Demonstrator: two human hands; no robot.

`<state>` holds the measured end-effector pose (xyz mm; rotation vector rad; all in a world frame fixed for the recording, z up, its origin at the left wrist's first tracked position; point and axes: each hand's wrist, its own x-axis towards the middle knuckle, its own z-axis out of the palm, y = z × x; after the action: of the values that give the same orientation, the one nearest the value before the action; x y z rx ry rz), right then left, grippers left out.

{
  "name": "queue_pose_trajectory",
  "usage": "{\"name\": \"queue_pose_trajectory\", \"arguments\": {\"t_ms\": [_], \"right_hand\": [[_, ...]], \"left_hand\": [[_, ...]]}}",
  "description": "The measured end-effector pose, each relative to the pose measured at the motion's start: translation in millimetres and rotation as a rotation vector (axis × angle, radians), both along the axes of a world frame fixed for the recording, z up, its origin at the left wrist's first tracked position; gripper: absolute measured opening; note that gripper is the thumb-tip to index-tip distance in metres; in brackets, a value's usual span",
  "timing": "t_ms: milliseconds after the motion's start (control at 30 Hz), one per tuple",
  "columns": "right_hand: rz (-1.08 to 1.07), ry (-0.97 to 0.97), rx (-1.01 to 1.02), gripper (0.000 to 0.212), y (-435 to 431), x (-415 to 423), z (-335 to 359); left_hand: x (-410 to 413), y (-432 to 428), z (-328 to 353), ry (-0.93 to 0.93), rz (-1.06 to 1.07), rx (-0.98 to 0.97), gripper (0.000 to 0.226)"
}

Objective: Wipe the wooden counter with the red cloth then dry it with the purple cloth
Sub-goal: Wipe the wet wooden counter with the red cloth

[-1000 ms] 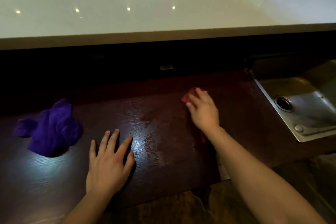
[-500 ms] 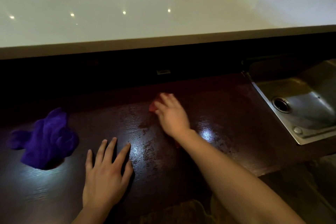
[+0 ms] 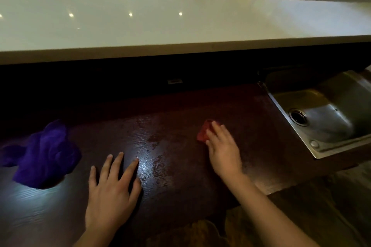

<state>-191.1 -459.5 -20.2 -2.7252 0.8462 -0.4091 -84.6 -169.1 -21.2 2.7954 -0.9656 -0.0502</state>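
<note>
Red cloth [image 3: 202, 133] bunched mid dark wooden counter [image 3: 180, 166]; purple cloth [image 3: 43, 158] crumpled far left.

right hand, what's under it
The red cloth, pressed onto the wooden counter by the right hand. Only its far edge shows past the fingers; the rest is covered.

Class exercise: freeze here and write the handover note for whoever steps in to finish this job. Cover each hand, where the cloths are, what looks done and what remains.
Right hand: palm down, pressing the red cloth onto the wooden counter, between the middle and the sink.
Left hand: flat on the counter, fingers spread, holding nothing.
Purple cloth: bunched at the counter's left end, untouched.
Done: wet streaks show on the middle of the counter, so wiping is under way.
Left: finish wiping, likely including the left part, then dry the whole counter with the purple cloth.
</note>
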Motion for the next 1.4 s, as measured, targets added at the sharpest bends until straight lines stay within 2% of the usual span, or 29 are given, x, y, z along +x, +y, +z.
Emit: {"name": "queue_pose_trajectory", "arguments": {"t_ms": [100,133,200,300,433,567,667,733,833,900,967,1067,1133,1200,1267,1400], "right_hand": [[0.383,0.026,-0.048,0.037,41.0,-4.7,-3.6],[0.444,0.028,-0.074,0.036,33.1,-4.4,-3.4],[0.365,0.012,-0.085,0.036,-1.8,-6.0,-1.7],[0.105,0.010,-0.037,0.034,-62.9,-9.3,5.3],[0.010,0.103,0.003,0.037,-110.1,-7.4,9.0],[-0.153,0.043,0.013,0.037,-101.6,-47.3,6.1],[-0.193,-0.021,-0.046,0.037,-55.7,-78.7,0.9],[-0.124,-0.046,-0.066,0.039,-12.2,-80.3,-3.0],[0.104,-0.057,-0.028,0.041,42.2,-50.1,-8.2],[0.268,-0.057,-0.030,0.040,50.9,-24.6,-7.3],[0.325,-0.042,-0.048,0.039,34.9,-8.5,-6.7],[0.110,-0.016,-0.085,0.036,-6.8,-1.0,-5.4],[-0.131,0.015,-0.038,0.036,-23.3,11.6,-1.3],[-0.230,0.036,0.006,0.040,-19.1,41.8,4.3],[-0.067,0.054,0.034,0.044,6.0,73.2,9.6],[0.501,0.082,0.018,0.045,82.3,77.5,1.3]], "left_hand": [[-0.9,-0.2,1.8,-0.001,0.003,0.001,0.058],[-1.4,0.0,1.5,-0.002,0.000,-0.003,0.058],[-1.8,0.8,0.0,-0.005,-0.007,0.005,0.058],[-0.8,0.8,-0.6,0.000,0.005,0.011,0.057],[-1.0,0.8,-0.7,-0.008,0.006,0.006,0.056],[0.6,2.1,-3.3,-0.011,0.009,0.009,0.055],[1.5,1.2,-5.1,-0.013,0.007,0.018,0.054],[2.0,1.5,-4.8,-0.008,0.002,0.036,0.055],[1.2,1.4,-3.7,-0.008,0.005,0.054,0.055],[0.9,1.2,-3.1,-0.010,0.005,0.049,0.054],[1.7,1.9,-3.5,-0.014,0.004,0.031,0.054],[1.5,2.3,-3.5,-0.010,0.005,0.021,0.053],[1.1,1.8,-3.4,-0.007,0.006,0.017,0.053],[0.6,0.5,-2.1,-0.004,0.010,0.007,0.053],[0.2,-0.5,0.7,-0.002,0.012,-0.001,0.053],[-0.2,2.0,3.3,0.025,0.051,-0.098,0.052]]}}
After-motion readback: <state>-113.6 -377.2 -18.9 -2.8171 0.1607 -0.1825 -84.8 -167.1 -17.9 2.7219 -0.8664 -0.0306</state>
